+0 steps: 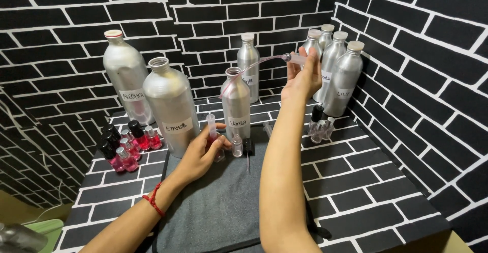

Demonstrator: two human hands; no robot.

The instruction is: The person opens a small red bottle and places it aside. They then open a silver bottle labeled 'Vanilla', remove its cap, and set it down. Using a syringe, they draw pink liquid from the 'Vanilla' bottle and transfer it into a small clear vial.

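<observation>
My right hand (301,77) is raised and grips a syringe (295,58). A thin pink tube (243,73) runs from the syringe down into the open neck of a labelled silver bottle (236,105). My left hand (203,151) rests on the dark grey mat (218,202) and holds a small clear bottle with pink liquid (212,131). A small empty glass bottle (237,145) and a black spray cap (248,148) stand just right of that hand.
Two large silver bottles (170,108) (126,75) stand at the left, one open. Small pink-filled bottles with black caps (124,146) cluster at the far left. Several capped silver bottles (341,75) and small clear bottles (320,128) fill the right corner. Brick-patterned walls enclose the table.
</observation>
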